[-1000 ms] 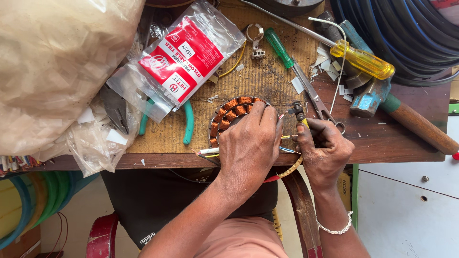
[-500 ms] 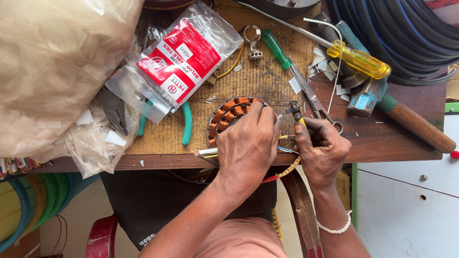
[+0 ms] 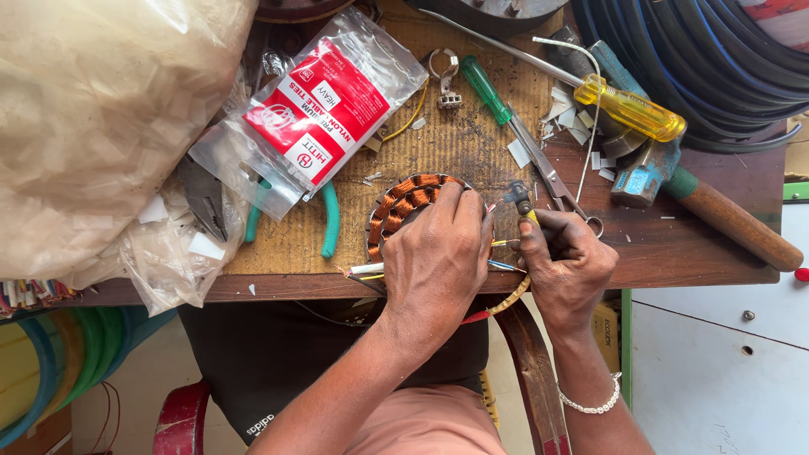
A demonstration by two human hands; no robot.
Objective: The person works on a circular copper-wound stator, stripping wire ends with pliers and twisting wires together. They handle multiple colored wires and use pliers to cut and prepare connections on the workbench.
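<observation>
- Near the front edge of the wooden bench (image 3: pixel 716 261), a round stator (image 3: pixel 404 206) lies flat, its ring of copper-wire coils glossy orange-brown around a metal core.
- Left hand (image 3: pixel 442 257) lies over the stator's right half, palm down, fingers curled and pressed onto the coils, hiding much of the ring.
- Right hand (image 3: pixel 569 265) sits just right of the stator, fingers closed around a small cutter (image 3: pixel 518 200) whose dark metal head pokes out above the knuckles, close to the thin coloured wires (image 3: pixel 497 244) running out from the stator's edge.
- A beaded white bracelet (image 3: pixel 594 404) circles the right wrist.
- Left of the stator lie pliers (image 3: pixel 324 219) with teal rubber grips, partly under a clear plastic packet (image 3: pixel 316 118) with a red and white label.
- Further left, a big crinkled, cloudy plastic bag (image 3: pixel 93 126) bulges over the bench corner.
- Above the stator and to its right lie a green-handled screwdriver (image 3: pixel 489 93) and slim steel scissors (image 3: pixel 548 173).
- Further right of the stator, a screwdriver (image 3: pixel 632 109) with a clear yellow handle rests over a hammer (image 3: pixel 716 215) with a chipped blue head and a smooth brown wooden handle.
- Far to the upper right of the stator, black hose (image 3: pixel 716 59) lies in thick coils.
- White paper scraps (image 3: pixel 573 126) are scattered between the scissors and the hammer.
</observation>
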